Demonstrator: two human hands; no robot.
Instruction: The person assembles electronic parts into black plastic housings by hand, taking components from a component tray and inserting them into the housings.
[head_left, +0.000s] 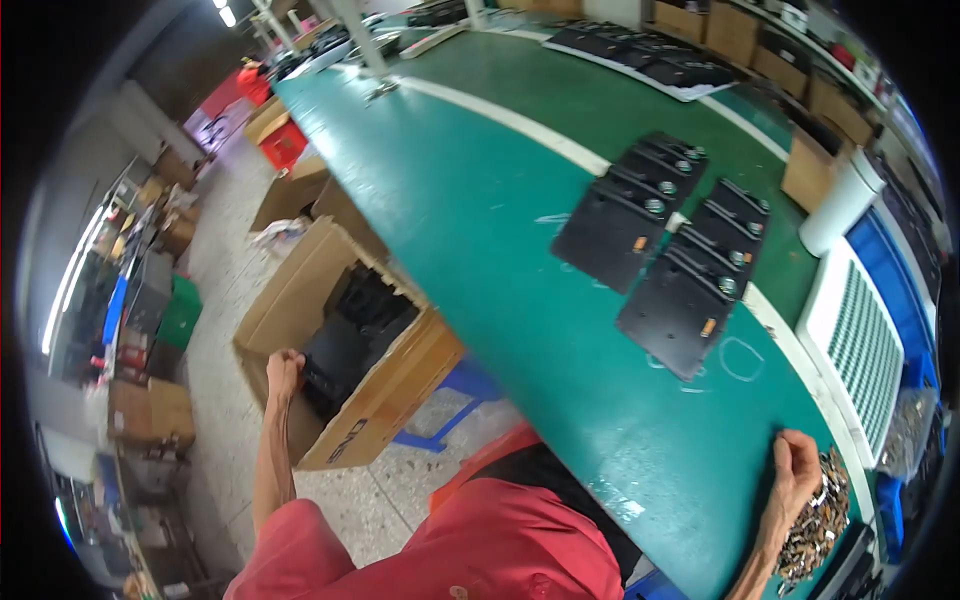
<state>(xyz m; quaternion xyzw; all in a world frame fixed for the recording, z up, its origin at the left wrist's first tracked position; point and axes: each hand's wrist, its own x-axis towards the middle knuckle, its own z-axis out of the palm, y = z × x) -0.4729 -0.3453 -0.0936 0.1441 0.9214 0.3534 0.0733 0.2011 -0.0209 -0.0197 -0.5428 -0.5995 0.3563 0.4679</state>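
Note:
My left hand (284, 373) reaches down into an open cardboard box (392, 392) beside the bench and closes on the edge of a black plate (338, 360) stacked inside. My right hand (797, 470) rests on the green bench top (480, 220), fingers curled at a pile of small metal parts (815, 525); whether it holds any cannot be told. Two overlapping rows of flat black plates (622, 215) (700, 285) with round fittings lie on the bench ahead of me.
A white ribbed tray (860, 345) and a white cylinder (840, 203) stand at the right. More black plates (640, 50) lie further up the bench. Cardboard boxes (290, 190) and a blue stool (450, 405) stand on the floor to the left.

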